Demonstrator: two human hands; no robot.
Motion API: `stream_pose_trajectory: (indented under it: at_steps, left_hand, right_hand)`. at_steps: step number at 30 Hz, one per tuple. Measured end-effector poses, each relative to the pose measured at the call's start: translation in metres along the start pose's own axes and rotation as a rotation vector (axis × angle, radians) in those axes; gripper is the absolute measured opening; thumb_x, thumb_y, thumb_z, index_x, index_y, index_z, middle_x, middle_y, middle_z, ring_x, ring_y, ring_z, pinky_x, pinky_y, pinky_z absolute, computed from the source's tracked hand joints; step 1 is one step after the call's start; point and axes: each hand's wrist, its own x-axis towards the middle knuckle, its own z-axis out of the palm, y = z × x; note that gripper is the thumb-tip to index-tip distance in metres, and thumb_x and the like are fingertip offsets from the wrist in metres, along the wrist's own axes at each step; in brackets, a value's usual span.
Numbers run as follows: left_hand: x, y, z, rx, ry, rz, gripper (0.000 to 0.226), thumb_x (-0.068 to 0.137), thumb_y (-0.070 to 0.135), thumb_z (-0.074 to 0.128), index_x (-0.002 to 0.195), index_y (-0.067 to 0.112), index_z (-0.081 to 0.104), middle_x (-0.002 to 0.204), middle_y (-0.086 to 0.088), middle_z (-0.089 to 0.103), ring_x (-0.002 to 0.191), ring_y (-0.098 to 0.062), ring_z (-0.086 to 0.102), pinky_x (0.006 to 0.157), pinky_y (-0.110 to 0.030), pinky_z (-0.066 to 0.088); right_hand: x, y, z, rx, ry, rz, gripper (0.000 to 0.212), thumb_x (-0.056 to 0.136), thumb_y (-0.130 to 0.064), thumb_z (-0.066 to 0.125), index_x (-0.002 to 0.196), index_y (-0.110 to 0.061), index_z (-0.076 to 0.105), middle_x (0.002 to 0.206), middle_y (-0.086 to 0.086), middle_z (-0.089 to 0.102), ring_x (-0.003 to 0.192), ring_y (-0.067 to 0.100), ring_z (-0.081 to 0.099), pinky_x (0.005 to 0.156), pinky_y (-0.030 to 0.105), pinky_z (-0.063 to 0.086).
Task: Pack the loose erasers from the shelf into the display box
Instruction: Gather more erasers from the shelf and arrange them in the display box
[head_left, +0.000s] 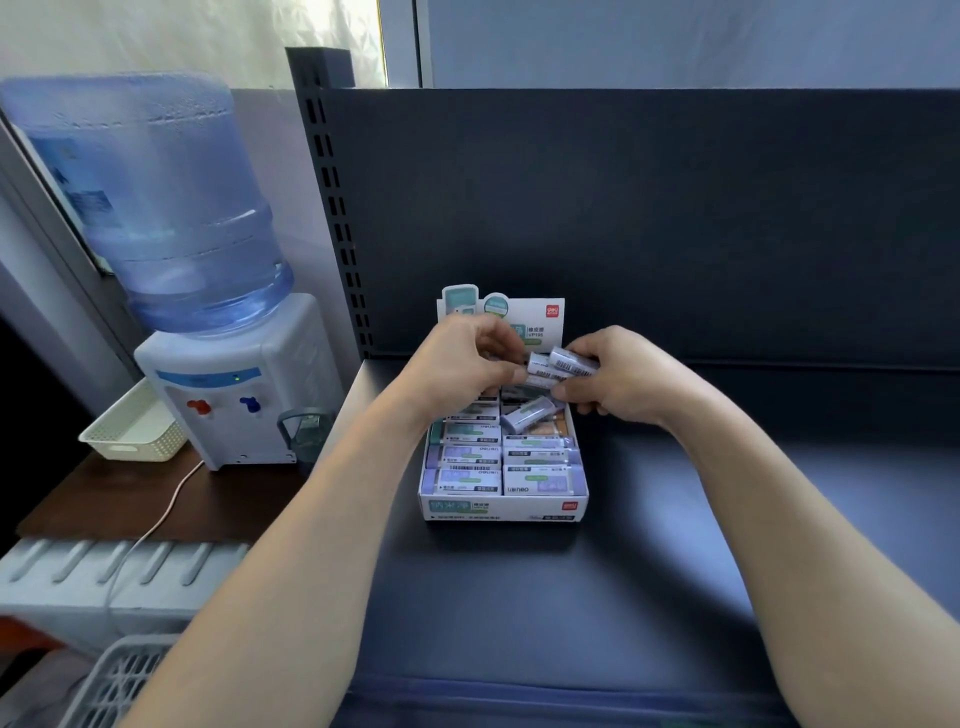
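Centre of frame, head view: the packing step is in hand and, by my judgement, near its end. The display box (498, 510) stands on the dark shelf (675, 545), its two columns of packed erasers (467, 480) filling the near rows. The far right corner is not yet full, and one tilted eraser (525, 414) leans there unseated. Above the back of the box I see both hands meet on a small bundle of held erasers (563, 364). The right hand (623, 382) has its fingers curled round the bundle. The left hand (462, 366), also curled, pinches the end of one piece between thumb and forefinger, as if to draw it off. How many pieces make up the bundle I cannot tell. The next move, as I read it, calls for separating one eraser, turning it flat and parallel to the rows, and lowering it into the far right gap. The tilted piece will need laying level first, or it will block the slot. Legible writing: a red "deli" logo at the upper right of the header card (540, 317) and again at the right end of the box's front wall. "VP195" stands on the card, "deli" appears upside down on the sleeves, and there are barcodes on the held pieces. The remaining characters are too small for me to read.
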Motion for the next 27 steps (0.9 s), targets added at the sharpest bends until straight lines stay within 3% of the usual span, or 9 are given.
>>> stream_pose_trajectory:
  at_steps: [2,4,6,8,12,17,21,24,27]
  left_hand:
    - [-0.001,0.001,-0.005,-0.037,0.030,-0.003,0.011,0.082,0.005,0.070,0.089,0.011,0.064,0.083,-0.004,0.067,0.070,-0.016,0.061,0.067,-0.030,0.054]
    - [0.000,0.000,-0.011,0.161,0.085,0.060,0.008,0.087,0.011,0.063,0.086,0.017,0.068,0.084,0.001,0.066,0.075,-0.015,0.059,0.072,-0.030,0.051]
    - [-0.003,0.000,-0.011,0.413,0.043,0.099,0.018,0.089,0.013,0.057,0.092,0.021,0.073,0.093,0.008,0.064,0.089,-0.011,0.058,0.082,-0.024,0.047]
    - [-0.005,0.001,-0.005,0.582,-0.055,0.076,0.025,0.090,0.018,0.051,0.102,0.022,0.073,0.104,0.007,0.061,0.097,-0.014,0.056,0.088,-0.029,0.048]
    - [-0.001,0.001,0.002,0.804,-0.104,0.059,0.026,0.091,0.026,0.046,0.105,0.023,0.068,0.110,0.001,0.058,0.094,-0.022,0.055,0.082,-0.040,0.051]
    - [-0.001,0.004,0.008,0.908,-0.091,0.070,0.022,0.089,0.026,0.045,0.103,0.019,0.062,0.104,-0.002,0.055,0.093,-0.026,0.055,0.077,-0.038,0.050]
    - [0.000,0.011,0.008,0.891,-0.108,0.018,0.004,0.084,0.023,0.052,0.084,0.020,0.056,0.082,0.001,0.051,0.080,-0.024,0.052,0.065,-0.033,0.044]
    - [0.004,0.013,0.011,0.855,-0.113,-0.029,0.020,0.080,0.017,0.056,0.063,0.019,0.046,0.068,0.002,0.047,0.073,-0.023,0.050,0.058,-0.030,0.038]
    - [0.008,0.012,0.012,0.791,-0.089,-0.059,0.028,0.078,0.012,0.058,0.056,0.020,0.043,0.064,0.003,0.047,0.072,-0.023,0.052,0.057,-0.029,0.037]
  right_hand:
    - [0.000,0.001,-0.001,-0.035,0.018,0.000,0.006,0.084,-0.013,0.069,0.089,-0.011,0.068,0.062,-0.001,0.061,0.054,0.010,0.055,0.055,0.024,0.042]
    - [-0.001,0.001,-0.003,-0.057,0.048,0.005,0.006,0.085,-0.014,0.067,0.090,-0.010,0.067,0.062,0.000,0.060,0.054,0.011,0.054,0.052,0.023,0.041]
    - [-0.001,0.002,-0.005,-0.062,0.076,0.014,0.007,0.086,-0.015,0.066,0.091,-0.009,0.066,0.064,0.001,0.060,0.056,0.013,0.055,0.052,0.024,0.041]
    - [0.000,0.003,-0.004,-0.055,0.086,0.021,0.008,0.087,-0.014,0.065,0.092,-0.008,0.066,0.066,0.001,0.060,0.058,0.013,0.056,0.053,0.024,0.043]
    - [0.001,0.003,0.000,-0.014,0.072,0.021,0.005,0.087,-0.011,0.064,0.091,-0.009,0.065,0.069,0.001,0.061,0.058,0.013,0.058,0.052,0.022,0.048]
    - [0.002,0.002,0.002,0.060,0.059,0.034,0.006,0.087,-0.008,0.065,0.088,-0.013,0.063,0.075,0.003,0.062,0.058,0.011,0.059,0.043,0.013,0.044]
    - [0.002,0.002,0.003,0.075,0.066,0.040,0.009,0.086,-0.006,0.065,0.085,-0.014,0.062,0.075,0.005,0.063,0.056,0.013,0.059,0.046,0.016,0.046]
    - [0.002,0.002,0.003,0.085,0.068,0.043,0.009,0.085,-0.005,0.065,0.088,-0.013,0.063,0.076,0.007,0.065,0.056,0.014,0.060,0.048,0.017,0.048]
    - [0.002,0.001,0.003,0.109,0.065,0.050,0.010,0.085,-0.004,0.065,0.090,-0.012,0.063,0.077,0.006,0.064,0.057,0.013,0.060,0.044,0.013,0.046]
